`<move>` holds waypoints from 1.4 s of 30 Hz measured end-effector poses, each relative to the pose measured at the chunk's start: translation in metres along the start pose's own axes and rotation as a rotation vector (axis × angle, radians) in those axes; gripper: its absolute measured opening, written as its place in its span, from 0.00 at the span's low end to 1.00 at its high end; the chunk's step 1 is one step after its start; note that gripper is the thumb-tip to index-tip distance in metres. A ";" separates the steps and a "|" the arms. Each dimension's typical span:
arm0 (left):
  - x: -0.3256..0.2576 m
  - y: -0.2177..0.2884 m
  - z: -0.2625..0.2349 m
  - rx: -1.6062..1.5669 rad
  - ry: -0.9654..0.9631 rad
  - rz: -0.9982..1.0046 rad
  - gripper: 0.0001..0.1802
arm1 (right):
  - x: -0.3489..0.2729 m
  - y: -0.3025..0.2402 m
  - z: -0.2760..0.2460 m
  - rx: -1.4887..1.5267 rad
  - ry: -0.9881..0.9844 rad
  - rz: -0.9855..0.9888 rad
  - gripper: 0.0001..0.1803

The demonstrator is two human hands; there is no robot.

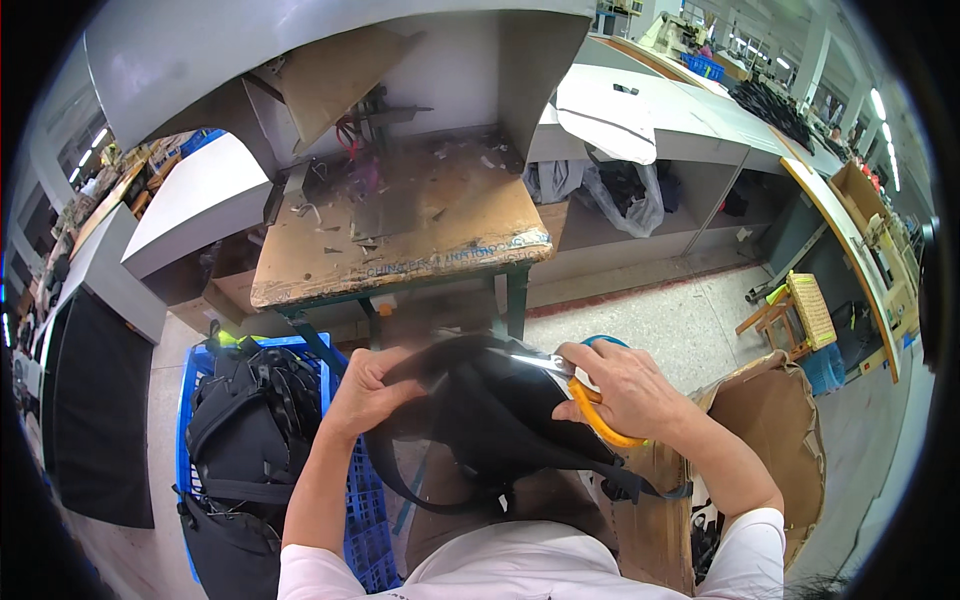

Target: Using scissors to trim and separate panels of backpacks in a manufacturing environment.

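Note:
Across my lap lies a black fabric bag piece (500, 420) with straps hanging from its lower side. My left hand (375, 390) pinches its upper left edge between thumb and fingers. In my right hand (625, 390) is a pair of scissors (592, 405) with yellow-orange handles, the fingers wrapped round the loops. The metal blades point left and lie at the top edge of the black fabric. Whether the blades are apart cannot be made out. The fabric near my left hand is blurred.
A worn table (400, 265) stands ahead, strewn with scraps. Left of me, a blue plastic crate (335, 375) holds black bags (250, 420). On the right is an open cardboard box (775, 420), with a wooden stool (800, 310) beyond it. White worktops (690, 110) run behind.

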State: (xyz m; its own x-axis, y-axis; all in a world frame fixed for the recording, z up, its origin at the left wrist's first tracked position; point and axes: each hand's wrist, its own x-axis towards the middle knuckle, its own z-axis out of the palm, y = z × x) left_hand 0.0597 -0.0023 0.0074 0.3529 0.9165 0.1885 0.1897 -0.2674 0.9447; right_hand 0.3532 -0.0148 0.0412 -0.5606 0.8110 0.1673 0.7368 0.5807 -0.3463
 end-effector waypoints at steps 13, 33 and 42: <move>-0.009 -0.015 -0.019 0.011 0.058 -0.017 0.12 | 0.033 0.005 0.007 0.070 -0.161 -0.113 0.22; -0.033 -0.040 -0.073 -0.163 0.271 -0.044 0.11 | 0.075 -0.007 0.031 0.804 -0.280 0.163 0.37; 0.006 0.002 -0.158 0.131 0.363 -0.209 0.05 | 0.117 -0.057 0.109 1.282 0.164 0.291 0.26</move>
State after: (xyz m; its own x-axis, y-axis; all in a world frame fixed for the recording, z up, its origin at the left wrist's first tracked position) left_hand -0.0824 0.0496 0.0533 -0.0455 0.9938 0.1010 0.3461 -0.0792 0.9348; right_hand 0.2040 0.0394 -0.0203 -0.3255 0.9454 0.0160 -0.1061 -0.0197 -0.9942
